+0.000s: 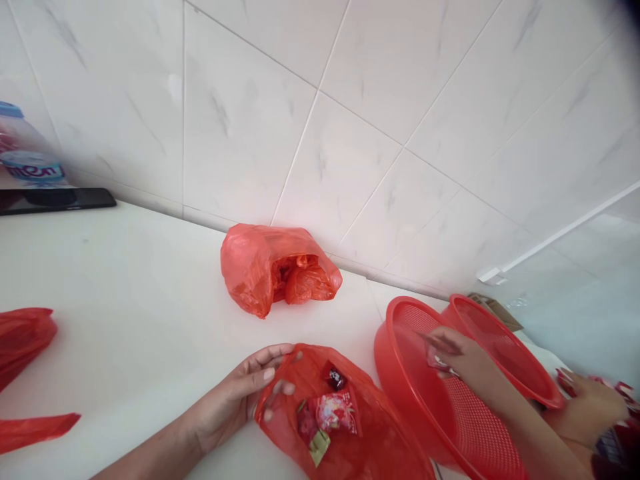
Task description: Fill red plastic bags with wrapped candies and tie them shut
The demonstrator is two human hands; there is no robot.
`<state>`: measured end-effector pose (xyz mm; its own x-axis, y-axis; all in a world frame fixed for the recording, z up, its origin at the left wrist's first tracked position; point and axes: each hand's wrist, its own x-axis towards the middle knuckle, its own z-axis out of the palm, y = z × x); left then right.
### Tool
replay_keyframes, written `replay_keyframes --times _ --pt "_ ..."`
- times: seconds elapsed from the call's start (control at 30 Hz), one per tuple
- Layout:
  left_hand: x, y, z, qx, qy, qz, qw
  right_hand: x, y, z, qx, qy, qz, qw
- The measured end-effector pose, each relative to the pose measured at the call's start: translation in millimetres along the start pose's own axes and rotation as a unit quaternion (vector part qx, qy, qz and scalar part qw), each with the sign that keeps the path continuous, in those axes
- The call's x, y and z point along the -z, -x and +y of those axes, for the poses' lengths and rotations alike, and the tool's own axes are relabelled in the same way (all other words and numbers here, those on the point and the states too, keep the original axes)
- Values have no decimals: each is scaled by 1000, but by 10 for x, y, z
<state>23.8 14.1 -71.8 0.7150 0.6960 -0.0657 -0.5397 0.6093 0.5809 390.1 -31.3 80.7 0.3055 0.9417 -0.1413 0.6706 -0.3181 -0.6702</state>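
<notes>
My left hand (255, 383) grips the rim of a thin red plastic bag (380, 433), its fingers showing through the film. The bag lies with its mouth held apart. Inside it are a pink printed sweet packet (336, 412), a small dark red wrapped sweet (336, 376) and a yellowish-green wrapped piece (319, 445). On the right, my right hand (455, 350) is over a red plastic basket (387, 350) with perforated sides. Its fingers are closed on a small reddish wrapped packet (437, 353), partly blurred.
Against the tiled wall stands another red plastic bag (270, 260). A second red basket (500, 347) is behind the first, with another person's hand (595, 403) near wrapped pieces. At left are red plastic film (25, 337), a black phone (75, 199) and a blue-lidded jar (30, 157).
</notes>
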Motion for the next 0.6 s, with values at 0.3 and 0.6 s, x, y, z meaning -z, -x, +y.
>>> replay_keyframes --times 0.3,0.6 --pt "-23 5 23 -1 -13 4 1000 -791 513 -513 -17 -167 -198 966" --pt "10 -1 -11 1 7 -10 1000 -685 443 -438 23 107 36 993"
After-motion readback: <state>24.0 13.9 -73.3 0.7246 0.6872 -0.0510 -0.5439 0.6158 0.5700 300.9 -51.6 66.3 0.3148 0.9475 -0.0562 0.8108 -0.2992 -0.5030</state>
